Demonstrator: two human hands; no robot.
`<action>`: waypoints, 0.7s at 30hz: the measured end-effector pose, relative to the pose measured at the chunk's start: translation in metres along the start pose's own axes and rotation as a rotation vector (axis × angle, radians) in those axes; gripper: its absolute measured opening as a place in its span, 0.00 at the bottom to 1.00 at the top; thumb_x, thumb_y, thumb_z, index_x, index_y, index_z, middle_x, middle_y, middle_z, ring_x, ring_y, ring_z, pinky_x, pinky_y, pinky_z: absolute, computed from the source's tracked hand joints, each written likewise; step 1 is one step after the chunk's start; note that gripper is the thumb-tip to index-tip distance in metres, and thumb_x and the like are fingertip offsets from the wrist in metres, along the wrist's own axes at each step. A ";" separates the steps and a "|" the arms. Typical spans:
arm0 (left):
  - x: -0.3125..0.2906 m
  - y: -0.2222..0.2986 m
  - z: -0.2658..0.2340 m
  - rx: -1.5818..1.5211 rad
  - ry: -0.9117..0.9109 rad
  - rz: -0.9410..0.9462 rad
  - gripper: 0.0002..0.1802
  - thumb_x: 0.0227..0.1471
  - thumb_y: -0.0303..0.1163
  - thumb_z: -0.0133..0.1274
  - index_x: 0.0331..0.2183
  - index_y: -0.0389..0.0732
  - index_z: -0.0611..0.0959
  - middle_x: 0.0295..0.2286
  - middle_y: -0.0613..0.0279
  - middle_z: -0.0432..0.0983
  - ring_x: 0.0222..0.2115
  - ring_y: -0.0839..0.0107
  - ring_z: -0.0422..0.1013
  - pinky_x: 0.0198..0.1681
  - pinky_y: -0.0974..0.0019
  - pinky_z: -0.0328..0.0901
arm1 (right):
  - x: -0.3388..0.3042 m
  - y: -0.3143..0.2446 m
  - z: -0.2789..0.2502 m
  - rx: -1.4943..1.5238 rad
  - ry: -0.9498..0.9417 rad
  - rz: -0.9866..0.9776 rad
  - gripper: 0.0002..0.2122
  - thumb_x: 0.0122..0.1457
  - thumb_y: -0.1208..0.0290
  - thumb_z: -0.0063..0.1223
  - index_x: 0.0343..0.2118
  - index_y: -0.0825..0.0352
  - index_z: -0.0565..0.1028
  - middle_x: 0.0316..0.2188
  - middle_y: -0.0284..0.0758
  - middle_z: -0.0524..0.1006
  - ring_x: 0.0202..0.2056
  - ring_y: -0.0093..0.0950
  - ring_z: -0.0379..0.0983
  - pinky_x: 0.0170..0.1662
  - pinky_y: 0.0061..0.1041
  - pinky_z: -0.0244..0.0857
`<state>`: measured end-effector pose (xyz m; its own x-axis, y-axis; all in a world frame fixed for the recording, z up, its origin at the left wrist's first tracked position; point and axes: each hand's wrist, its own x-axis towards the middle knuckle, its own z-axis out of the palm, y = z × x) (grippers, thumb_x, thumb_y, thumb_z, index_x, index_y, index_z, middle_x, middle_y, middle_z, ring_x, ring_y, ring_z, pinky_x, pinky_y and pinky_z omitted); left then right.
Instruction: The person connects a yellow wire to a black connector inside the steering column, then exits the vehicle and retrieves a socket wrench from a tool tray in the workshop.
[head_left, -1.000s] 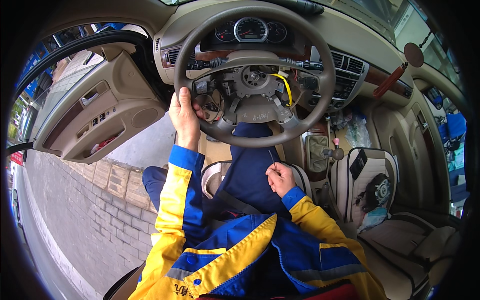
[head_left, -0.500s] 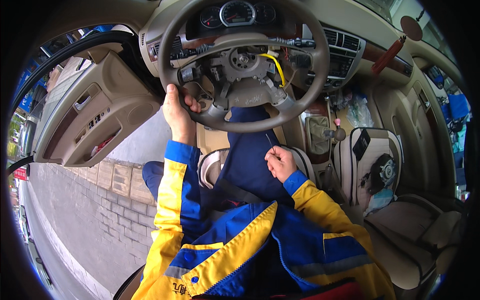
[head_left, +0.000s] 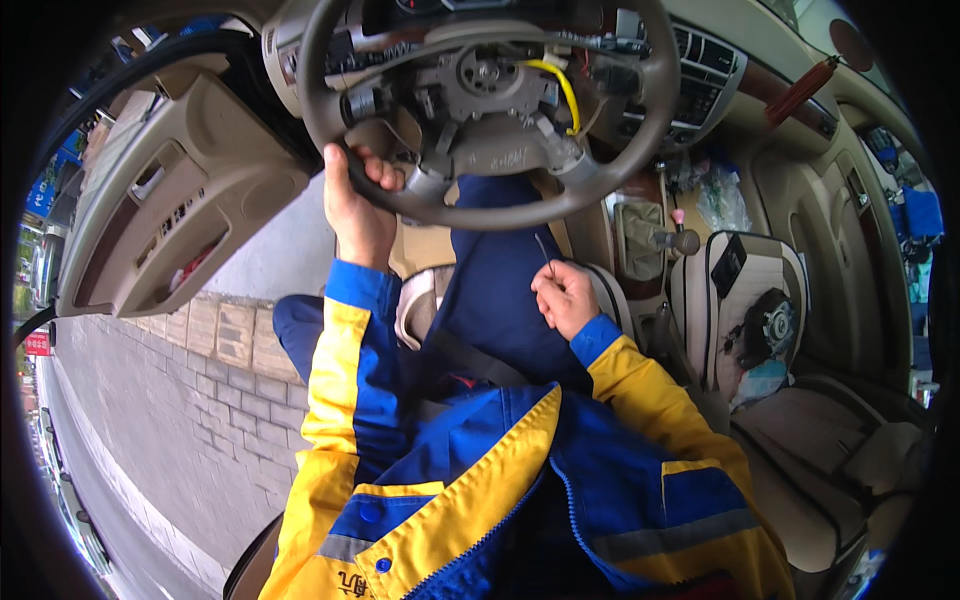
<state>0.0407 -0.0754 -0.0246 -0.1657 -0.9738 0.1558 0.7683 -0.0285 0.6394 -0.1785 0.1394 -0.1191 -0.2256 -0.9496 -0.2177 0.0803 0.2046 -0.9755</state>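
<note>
My left hand [head_left: 360,218] grips the lower left of a brown steering wheel [head_left: 500,216], its thumb lying up along the rim. The wheel's centre cover is off, baring a grey metal hub [head_left: 484,78] and a thick yellow cable [head_left: 569,98] to the right of it. Over my right thigh, below the rim, my right hand [head_left: 566,300] is closed on a thin dark rod [head_left: 543,250]. The rod's tip points up toward the wheel without touching it; its other end is hidden in my fingers.
The driver's door [head_left: 185,200] stands wide on the left, over a paved walkway [head_left: 200,390]. Right of my leg are the gear lever [head_left: 682,242] and the passenger seat [head_left: 700,300], where a round black part [head_left: 770,325] lies. A clear plastic bag [head_left: 722,200] sits in the footwell.
The view has tilted, so the wheel and dashboard sit higher in the picture. Both hands keep their holds, the left on the rim and the right on the thin rod.
</note>
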 end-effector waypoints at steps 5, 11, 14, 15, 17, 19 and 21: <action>0.000 -0.001 -0.003 0.027 -0.026 0.024 0.27 0.63 0.57 0.54 0.37 0.39 0.75 0.23 0.67 0.63 0.25 0.72 0.61 0.33 0.65 0.59 | -0.007 -0.016 0.008 -0.106 0.020 -0.072 0.05 0.64 0.77 0.52 0.30 0.67 0.74 0.18 0.29 0.72 0.17 0.16 0.66 0.21 0.18 0.61; -0.001 0.000 0.000 0.037 -0.003 0.019 0.27 0.63 0.57 0.54 0.37 0.38 0.75 0.23 0.66 0.64 0.25 0.71 0.62 0.33 0.66 0.60 | 0.007 -0.123 0.023 -0.696 0.219 -0.847 0.05 0.54 0.80 0.60 0.31 0.63 0.76 0.23 0.32 0.74 0.24 0.27 0.75 0.30 0.23 0.70; 0.000 0.001 0.001 0.040 -0.012 0.021 0.27 0.63 0.56 0.53 0.37 0.38 0.75 0.23 0.66 0.64 0.25 0.71 0.62 0.33 0.65 0.60 | 0.053 -0.196 0.021 -1.164 0.421 -1.229 0.06 0.53 0.74 0.64 0.34 0.60 0.79 0.30 0.32 0.76 0.31 0.31 0.78 0.35 0.29 0.73; 0.000 0.001 0.000 0.042 -0.015 0.020 0.27 0.63 0.56 0.53 0.37 0.38 0.75 0.23 0.66 0.64 0.25 0.71 0.62 0.33 0.65 0.60 | 0.065 -0.216 0.022 -1.250 0.496 -1.276 0.06 0.55 0.72 0.64 0.35 0.61 0.79 0.31 0.34 0.77 0.33 0.33 0.77 0.37 0.31 0.73; 0.000 0.002 -0.001 0.045 -0.009 0.019 0.27 0.63 0.56 0.53 0.37 0.38 0.75 0.23 0.65 0.64 0.25 0.70 0.62 0.34 0.65 0.61 | 0.078 -0.247 0.020 -1.406 0.535 -1.292 0.09 0.52 0.70 0.63 0.37 0.62 0.78 0.37 0.36 0.75 0.40 0.37 0.74 0.40 0.35 0.73; 0.000 0.002 -0.002 0.051 -0.003 0.012 0.27 0.63 0.55 0.53 0.37 0.37 0.75 0.23 0.65 0.64 0.25 0.70 0.62 0.34 0.65 0.61 | 0.090 -0.268 0.023 -1.511 0.494 -1.273 0.10 0.49 0.70 0.62 0.35 0.61 0.75 0.37 0.37 0.73 0.43 0.39 0.71 0.40 0.37 0.73; 0.001 0.001 -0.003 0.048 -0.006 0.013 0.27 0.63 0.55 0.53 0.36 0.37 0.75 0.23 0.65 0.64 0.26 0.70 0.62 0.34 0.65 0.61 | 0.099 -0.281 0.028 -1.568 0.505 -1.324 0.08 0.50 0.71 0.60 0.34 0.61 0.75 0.34 0.37 0.74 0.41 0.40 0.73 0.39 0.38 0.73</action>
<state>0.0433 -0.0771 -0.0256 -0.1598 -0.9726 0.1689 0.7401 -0.0049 0.6725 -0.1960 -0.0193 0.1343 0.3496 -0.5858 0.7312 -0.9320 -0.1373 0.3356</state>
